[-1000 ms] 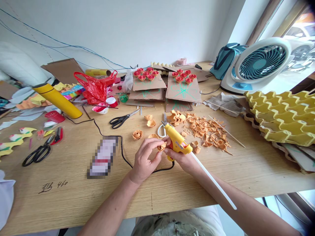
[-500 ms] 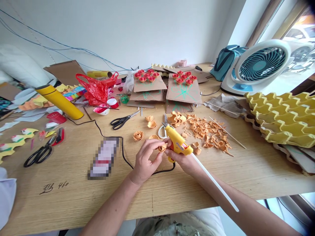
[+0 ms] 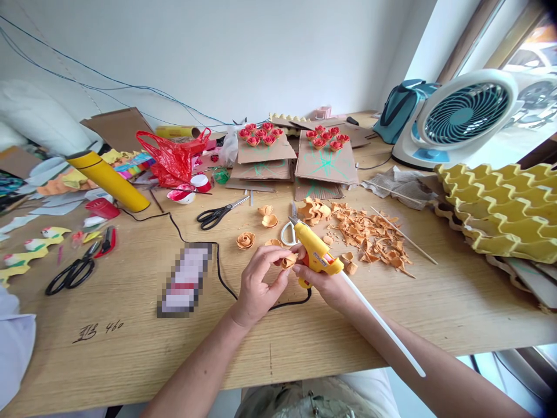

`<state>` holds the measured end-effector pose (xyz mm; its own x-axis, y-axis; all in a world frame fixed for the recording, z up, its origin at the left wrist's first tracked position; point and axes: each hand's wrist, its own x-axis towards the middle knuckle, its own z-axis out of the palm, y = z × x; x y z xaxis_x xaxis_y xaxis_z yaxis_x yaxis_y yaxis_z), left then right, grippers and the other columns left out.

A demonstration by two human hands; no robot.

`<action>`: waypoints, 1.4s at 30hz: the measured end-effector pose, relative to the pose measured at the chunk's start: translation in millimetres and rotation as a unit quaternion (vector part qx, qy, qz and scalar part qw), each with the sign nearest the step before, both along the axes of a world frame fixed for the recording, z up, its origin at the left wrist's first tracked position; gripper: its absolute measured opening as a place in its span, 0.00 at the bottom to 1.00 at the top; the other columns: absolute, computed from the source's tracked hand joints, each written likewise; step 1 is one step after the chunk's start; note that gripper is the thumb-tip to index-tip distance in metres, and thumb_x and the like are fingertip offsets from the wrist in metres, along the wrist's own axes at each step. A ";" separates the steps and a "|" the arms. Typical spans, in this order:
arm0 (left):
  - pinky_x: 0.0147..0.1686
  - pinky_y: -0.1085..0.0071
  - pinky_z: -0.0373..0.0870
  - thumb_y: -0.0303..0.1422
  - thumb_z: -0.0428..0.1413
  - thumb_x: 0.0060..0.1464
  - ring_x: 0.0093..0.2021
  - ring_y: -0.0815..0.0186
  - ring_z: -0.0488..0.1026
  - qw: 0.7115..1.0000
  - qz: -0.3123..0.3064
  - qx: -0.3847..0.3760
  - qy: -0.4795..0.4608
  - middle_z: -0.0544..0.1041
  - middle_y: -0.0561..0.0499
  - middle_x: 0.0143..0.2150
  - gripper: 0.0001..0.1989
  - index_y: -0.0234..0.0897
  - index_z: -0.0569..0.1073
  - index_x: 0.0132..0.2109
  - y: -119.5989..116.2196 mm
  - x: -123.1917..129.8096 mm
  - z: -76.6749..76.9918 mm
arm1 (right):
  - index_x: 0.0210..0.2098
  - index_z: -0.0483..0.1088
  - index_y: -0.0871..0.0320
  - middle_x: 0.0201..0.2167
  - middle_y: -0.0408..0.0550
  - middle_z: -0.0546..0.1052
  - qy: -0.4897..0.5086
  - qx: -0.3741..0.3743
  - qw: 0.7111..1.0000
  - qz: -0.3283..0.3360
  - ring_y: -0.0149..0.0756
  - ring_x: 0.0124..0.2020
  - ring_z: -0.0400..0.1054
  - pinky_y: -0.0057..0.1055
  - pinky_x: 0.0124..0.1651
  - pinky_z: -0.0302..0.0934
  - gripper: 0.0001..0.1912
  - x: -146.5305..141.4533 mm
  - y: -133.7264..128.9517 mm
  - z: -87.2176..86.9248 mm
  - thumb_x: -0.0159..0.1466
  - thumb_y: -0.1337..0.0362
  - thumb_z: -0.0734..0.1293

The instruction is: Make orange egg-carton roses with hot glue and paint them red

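Observation:
Between the fingers of my left hand [image 3: 261,281] is a small orange paper rose [image 3: 288,262], and the fingertips of my right hand [image 3: 324,284] touch its right side. My right hand also holds a yellow hot glue gun [image 3: 319,249], its nozzle pointing up and away, with a long white glue stick [image 3: 383,325] out of its back. Just beyond my hands lie a finished-looking orange rose [image 3: 246,240], loose orange petal cups [image 3: 270,220] and white-handled scissors [image 3: 288,233], partly hidden by the glue gun.
Orange scraps [image 3: 365,229] and a thin stick [image 3: 404,235] lie to the right, near yellow egg trays [image 3: 500,209]. Black scissors [image 3: 221,213], a blurred-out flat object [image 3: 185,278] and a black cord [image 3: 220,273] are left. Red flowers [image 3: 261,134] stand on cardboard behind; a fan [image 3: 465,116] sits right.
Almost nothing differs. The view has shifted very slightly, and both hands keep their hold on the rose and the glue gun.

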<state>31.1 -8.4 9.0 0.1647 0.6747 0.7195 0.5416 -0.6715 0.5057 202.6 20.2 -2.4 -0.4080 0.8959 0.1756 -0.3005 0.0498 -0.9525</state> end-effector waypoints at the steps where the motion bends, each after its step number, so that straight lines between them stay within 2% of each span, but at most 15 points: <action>1: 0.45 0.66 0.79 0.23 0.57 0.62 0.47 0.62 0.78 1.000 -0.001 0.000 0.000 0.79 0.46 0.47 0.14 0.40 0.74 0.53 -0.1 -0.1 0.0 | 0.33 0.63 0.51 0.44 0.46 0.72 0.000 -0.001 1.000 0.001 0.38 0.41 0.65 0.37 0.46 0.63 0.16 0.1 0.1 -0.3 0.62 0.54 0.74; 12: 0.45 0.68 0.78 0.22 0.58 0.61 0.48 0.63 0.77 1.000 -0.012 0.004 -0.008 0.78 0.46 0.47 0.15 0.39 0.74 0.53 0.0 0.8 2.6 | 0.35 0.65 0.50 0.43 0.46 0.73 0.015 0.013 1.000 0.008 0.40 0.44 0.68 0.40 0.49 0.66 0.13 0.4 1.5 -2.2 0.62 0.58 0.74; 17: 0.45 0.68 0.78 0.21 0.58 0.61 0.48 0.63 0.76 1.000 -0.010 0.006 -0.008 0.77 0.46 0.47 0.15 0.39 0.74 0.53 -0.1 0.8 1.6 | 0.35 0.64 0.51 0.43 0.45 0.74 0.009 0.012 1.000 0.005 0.38 0.42 0.67 0.38 0.47 0.65 0.13 0.3 1.3 -2.4 0.62 0.58 0.74; 25: 0.46 0.67 0.78 0.20 0.58 0.61 0.49 0.63 0.76 1.000 -0.014 0.011 -0.001 0.77 0.46 0.48 0.17 0.40 0.73 0.54 0.2 0.2 0.7 | 0.34 0.63 0.52 0.44 0.46 0.74 0.025 0.005 1.000 0.013 0.39 0.46 0.69 0.38 0.48 0.63 0.13 -0.2 1.6 -3.9 0.63 0.60 0.73; 37: 0.46 0.67 0.78 0.21 0.58 0.61 0.49 0.63 0.76 1.000 -0.011 0.013 -0.001 0.77 0.46 0.48 0.16 0.40 0.73 0.54 0.3 0.2 0.2 | 0.33 0.63 0.52 0.43 0.46 0.74 0.013 0.013 1.000 0.012 0.40 0.45 0.67 0.39 0.48 0.63 0.15 -0.5 1.9 -2.1 0.63 0.57 0.73; 42: 0.46 0.67 0.78 0.21 0.58 0.61 0.49 0.63 0.76 1.000 -0.010 0.009 -0.002 0.77 0.46 0.48 0.16 0.39 0.73 0.53 0.7 -0.3 -1.1 | 0.34 0.64 0.51 0.43 0.45 0.72 0.017 0.006 1.000 0.009 0.38 0.41 0.66 0.38 0.46 0.63 0.14 -0.2 1.8 -2.4 0.61 0.58 0.74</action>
<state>30.8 -7.7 8.0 0.1751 0.6576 0.7327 0.5255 -0.6917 0.4953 202.4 22.0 -4.8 -0.4175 0.8866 0.1993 -0.3327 0.0550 -0.9414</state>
